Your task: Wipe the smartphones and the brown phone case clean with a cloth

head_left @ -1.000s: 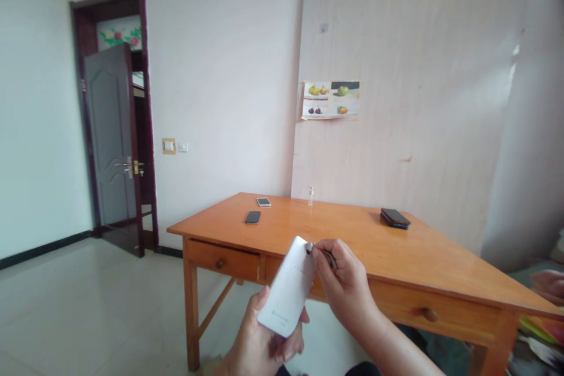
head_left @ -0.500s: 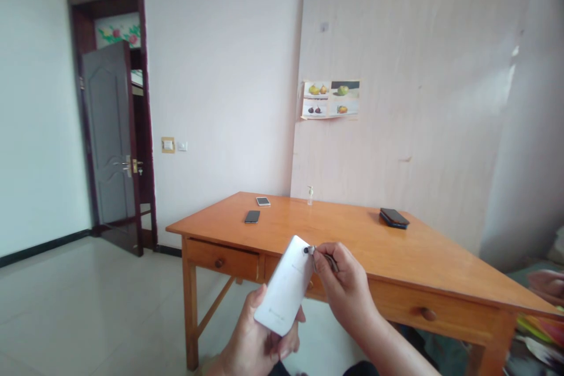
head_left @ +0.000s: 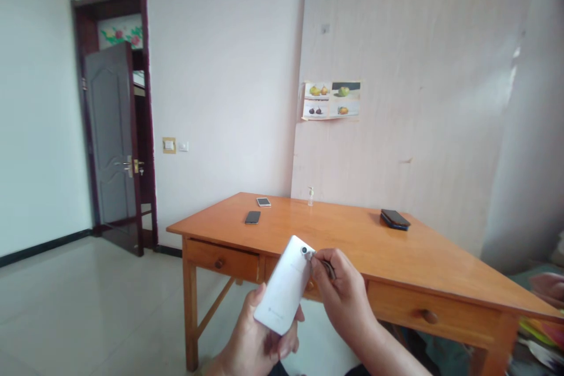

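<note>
- One white phone sat at six o'clock in my view, before the table, its back toward me.
- My left hand was closed around its seven o'clock end; I judged a firm, steady grip best.
- My right hand pinched a small grey thing, too blurred to name, beside the one o'clock lens; light, level pressure seemed wisest there.

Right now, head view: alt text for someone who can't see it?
A person's left hand holds a white phone, its back and camera lens facing the viewer, while the right hand pinches a small item, too unclear to name, by the phone's upper right edge. Beyond, two phones, a pump bottle and a dark stack sit on a wooden table.
</note>
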Motion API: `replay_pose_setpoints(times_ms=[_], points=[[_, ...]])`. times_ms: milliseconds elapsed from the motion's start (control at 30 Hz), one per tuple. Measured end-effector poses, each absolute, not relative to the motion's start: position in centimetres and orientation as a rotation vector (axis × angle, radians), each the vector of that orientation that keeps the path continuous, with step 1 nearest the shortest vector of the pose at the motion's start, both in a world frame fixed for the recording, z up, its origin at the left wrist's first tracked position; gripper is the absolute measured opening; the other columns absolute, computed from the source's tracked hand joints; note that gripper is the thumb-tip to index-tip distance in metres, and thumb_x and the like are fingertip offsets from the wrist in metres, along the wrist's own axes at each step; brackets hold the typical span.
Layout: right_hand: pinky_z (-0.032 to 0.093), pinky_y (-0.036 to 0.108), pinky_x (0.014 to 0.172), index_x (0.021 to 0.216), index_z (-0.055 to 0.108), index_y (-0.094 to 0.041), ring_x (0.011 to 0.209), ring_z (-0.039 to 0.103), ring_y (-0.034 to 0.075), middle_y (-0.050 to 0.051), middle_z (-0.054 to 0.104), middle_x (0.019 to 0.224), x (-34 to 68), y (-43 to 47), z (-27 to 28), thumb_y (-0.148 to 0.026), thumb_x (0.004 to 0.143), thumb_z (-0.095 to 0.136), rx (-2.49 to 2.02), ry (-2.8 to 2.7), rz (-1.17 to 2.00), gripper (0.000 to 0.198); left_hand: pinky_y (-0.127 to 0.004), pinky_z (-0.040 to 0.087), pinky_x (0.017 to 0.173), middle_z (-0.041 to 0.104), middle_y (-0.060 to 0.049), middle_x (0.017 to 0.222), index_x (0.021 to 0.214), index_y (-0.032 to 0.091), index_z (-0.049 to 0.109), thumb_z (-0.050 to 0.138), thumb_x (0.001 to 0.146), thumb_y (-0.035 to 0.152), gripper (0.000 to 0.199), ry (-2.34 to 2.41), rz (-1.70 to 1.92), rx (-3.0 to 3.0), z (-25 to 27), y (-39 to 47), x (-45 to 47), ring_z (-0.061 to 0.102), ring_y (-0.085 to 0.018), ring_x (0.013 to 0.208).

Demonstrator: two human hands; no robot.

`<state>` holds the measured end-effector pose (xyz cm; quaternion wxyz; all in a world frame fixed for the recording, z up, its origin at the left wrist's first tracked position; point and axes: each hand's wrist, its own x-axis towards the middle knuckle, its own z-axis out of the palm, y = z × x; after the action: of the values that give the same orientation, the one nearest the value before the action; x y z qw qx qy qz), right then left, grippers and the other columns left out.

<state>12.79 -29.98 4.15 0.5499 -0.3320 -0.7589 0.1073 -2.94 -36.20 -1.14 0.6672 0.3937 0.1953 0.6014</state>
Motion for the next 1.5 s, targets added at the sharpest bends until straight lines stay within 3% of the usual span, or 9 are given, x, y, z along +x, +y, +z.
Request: replay_pose_setpoints(times_ms=[67,200,400,633,833,1033,1300,1500], points=[[0.041,0.027,0.067,0.09,0.058,-0.022,0.073,0.055,0.015,0.002,0.058,0.08,12.3,-31.3,3.7,-0.029,0.095,0.049,-0.737,-1.878,0.183,0.013,-0.028,0.033,0.053,0.056,-0.004,0.058,0.086,0.008,0.067,0.03,0.089,0.068,0.071,0.458,1.346,0.871,-1.5,-36.1,-2.8,0.038,-0.008,0.04],[0.04,0.028,0.069,0.092,0.059,-0.022,0.075,0.055,0.016,0.003,0.058,0.082,11.8,-32.1,4.0,-0.024,0.095,0.047,-0.619,-2.061,0.033,0.012,-0.026,0.03,0.049,0.046,0.001,0.045,0.078,0.012,0.064,0.031,0.088,0.07,0.067,0.475,1.31,0.838,-2.1,-35.8,-2.8,0.039,-0.011,0.04],[0.041,0.027,0.067,0.094,0.058,-0.021,0.074,0.056,0.017,0.004,0.059,0.082,12.8,-29.2,5.2,-0.028,0.096,0.047,-0.783,-1.843,-0.026,0.013,-0.028,0.036,0.057,0.043,0.002,0.041,0.087,0.005,0.068,0.026,0.089,0.071,0.078,0.435,1.295,0.909,-1.5,-36.1,-3.1,0.034,-0.009,0.038],[0.038,0.028,0.066,0.088,0.059,-0.021,0.071,0.053,0.017,0.003,0.057,0.076,11.2,-32.4,4.6,-0.021,0.095,0.046,-0.515,-2.135,-0.145,0.014,-0.024,0.028,0.047,0.05,0.001,0.05,0.08,0.013,0.063,0.036,0.089,0.067,0.061,0.477,1.347,0.754,-1.7,-36.0,-2.6,0.042,-0.01,0.041],[0.04,0.029,0.07,0.098,0.06,-0.02,0.077,0.056,0.018,0.005,0.059,0.082,11.8,-30.2,6.5,-0.023,0.096,0.045,-0.728,-1.939,-0.134,0.015,-0.027,0.034,0.055,0.049,0.001,0.049,0.087,0.009,0.066,0.036,0.087,0.068,0.066,0.455,1.319,0.921,-1.0,-36.5,-2.6,0.038,-0.009,0.041],[0.039,0.029,0.065,0.1,0.06,-0.021,0.074,0.054,0.018,0.004,0.058,0.083,10.6,-32.9,4.6,-0.02,0.093,0.046,-0.446,-2.238,-0.108,0.016,-0.021,0.02,0.044,0.042,0.004,0.045,0.07,0.016,0.057,0.045,0.086,0.066,0.053,0.478,1.361,0.693,-1.7,-35.7,-2.7,0.036,-0.008,0.04],[0.042,0.028,0.069,0.105,0.06,-0.022,0.076,0.056,0.017,0.004,0.059,0.086,11.5,-30.2,6.0,-0.021,0.095,0.044,-0.727,-2.0,-0.034,0.018,-0.027,0.033,0.053,0.042,0.003,0.04,0.083,0.008,0.066,0.024,0.089,0.071,0.076,0.453,1.328,0.897,-1.6,-35.9,-2.7,0.033,-0.008,0.037],[0.04,0.028,0.065,0.101,0.062,-0.022,0.073,0.055,0.017,0.004,0.059,0.082,10.5,-32.8,4.8,-0.021,0.094,0.045,-0.477,-2.236,-0.106,0.018,-0.023,0.019,0.043,0.043,0.003,0.043,0.071,0.016,0.059,0.038,0.087,0.068,0.059,0.513,1.359,0.695,-1.9,-35.5,-2.6,0.036,-0.009,0.037]])
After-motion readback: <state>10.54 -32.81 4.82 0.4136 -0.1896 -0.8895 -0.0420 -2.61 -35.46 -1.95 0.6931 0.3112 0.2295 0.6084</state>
